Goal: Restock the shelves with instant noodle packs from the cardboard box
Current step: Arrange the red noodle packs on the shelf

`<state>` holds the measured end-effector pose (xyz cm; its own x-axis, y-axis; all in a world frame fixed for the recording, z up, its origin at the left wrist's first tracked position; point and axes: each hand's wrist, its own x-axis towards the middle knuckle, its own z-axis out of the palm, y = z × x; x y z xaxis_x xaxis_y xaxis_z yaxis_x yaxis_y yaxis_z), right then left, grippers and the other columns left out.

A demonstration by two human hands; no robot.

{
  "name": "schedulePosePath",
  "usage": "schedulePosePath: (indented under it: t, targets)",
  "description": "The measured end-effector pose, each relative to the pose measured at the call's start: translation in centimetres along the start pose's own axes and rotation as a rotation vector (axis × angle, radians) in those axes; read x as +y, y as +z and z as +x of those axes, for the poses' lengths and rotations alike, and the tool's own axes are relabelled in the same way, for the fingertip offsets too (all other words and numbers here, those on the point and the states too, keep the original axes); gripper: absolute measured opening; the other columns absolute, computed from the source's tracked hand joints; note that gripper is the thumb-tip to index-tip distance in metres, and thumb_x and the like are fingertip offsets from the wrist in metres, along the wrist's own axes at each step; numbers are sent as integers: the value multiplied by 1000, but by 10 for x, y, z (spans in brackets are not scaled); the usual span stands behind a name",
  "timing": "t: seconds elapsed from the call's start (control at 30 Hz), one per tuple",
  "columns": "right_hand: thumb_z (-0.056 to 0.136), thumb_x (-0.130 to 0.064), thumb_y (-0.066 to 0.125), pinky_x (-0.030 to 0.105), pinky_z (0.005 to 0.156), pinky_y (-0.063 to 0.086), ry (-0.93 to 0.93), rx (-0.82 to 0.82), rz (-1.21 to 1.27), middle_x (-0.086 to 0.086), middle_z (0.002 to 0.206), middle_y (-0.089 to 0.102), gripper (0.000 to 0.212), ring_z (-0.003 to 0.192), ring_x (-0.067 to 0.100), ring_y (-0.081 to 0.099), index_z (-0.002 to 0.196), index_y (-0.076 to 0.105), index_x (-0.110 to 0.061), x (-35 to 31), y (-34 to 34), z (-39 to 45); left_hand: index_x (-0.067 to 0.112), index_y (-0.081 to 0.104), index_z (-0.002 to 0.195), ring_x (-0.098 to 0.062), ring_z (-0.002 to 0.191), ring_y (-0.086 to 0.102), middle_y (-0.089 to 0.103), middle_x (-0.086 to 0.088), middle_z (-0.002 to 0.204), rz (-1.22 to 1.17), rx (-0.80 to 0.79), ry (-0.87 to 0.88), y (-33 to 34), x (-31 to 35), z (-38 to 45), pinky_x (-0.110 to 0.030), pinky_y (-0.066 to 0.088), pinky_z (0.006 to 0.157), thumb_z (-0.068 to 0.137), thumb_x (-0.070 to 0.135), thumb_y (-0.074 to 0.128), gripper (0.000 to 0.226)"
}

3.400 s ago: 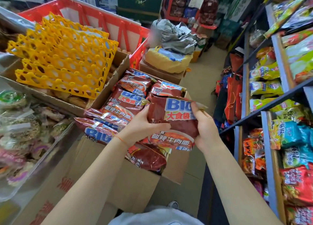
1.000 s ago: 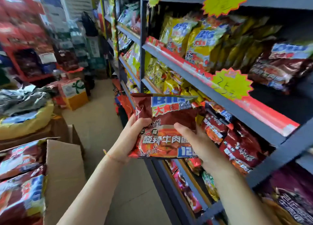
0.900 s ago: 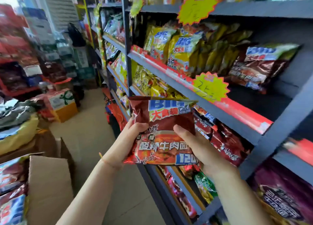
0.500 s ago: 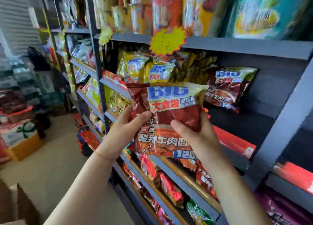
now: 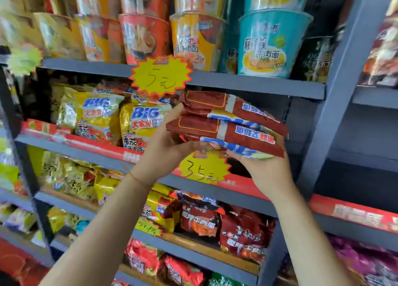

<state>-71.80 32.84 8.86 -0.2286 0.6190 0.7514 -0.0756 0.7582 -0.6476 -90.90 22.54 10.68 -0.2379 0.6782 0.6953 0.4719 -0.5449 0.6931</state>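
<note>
Noodle packs (image 5: 228, 122) flat, long axis across, btwn both hands.

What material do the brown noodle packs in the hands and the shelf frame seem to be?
Brown noodle packs: thin printed plastic film, slightly glossy; it creases and shows a back seam. Shelf frame: probably painted metal, matte grey-blue, with thin flat straight edges; the material under the paint is not certain.
</note>
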Motion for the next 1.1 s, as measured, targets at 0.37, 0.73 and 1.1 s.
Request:
schedulePosePath:
  t: [0.37, 0.73, 1.1]
  targets:
    - [67, -22, 90, 38, 98, 51, 182, 216, -327, 1, 123, 62, 57, 112, 21, 63, 104, 61, -54, 32, -10, 12, 9, 56, 119, 14, 73, 60, 65, 2, 100, -25, -149, -113, 51, -44, 52, -3, 46, 62, 87, -9, 66, 37]
    - [83, -34, 74, 53, 100, 48, 608, 229, -498, 10, 135, 56, 72, 122, 34, 56, 138, 31, -18, 59, 8, 50, 13, 56, 125, -21, 105, 65, 67, -3, 119, 138, -324, -349, 74, -83, 115, -44, 60, 85, 87, 26, 75, 44]
    - [70, -28, 88, 55, 101, 43, -82, 119, -1476, 20, 151, 37, 95, 136, 41, 39, 149, 34, -22, 47, 26, 39, 15, 50, 128, -28, 115, 60, 59, -6, 130, 103, -388, -474, 87, -105, 129, -39, 63, 65, 86, 23, 76, 50]
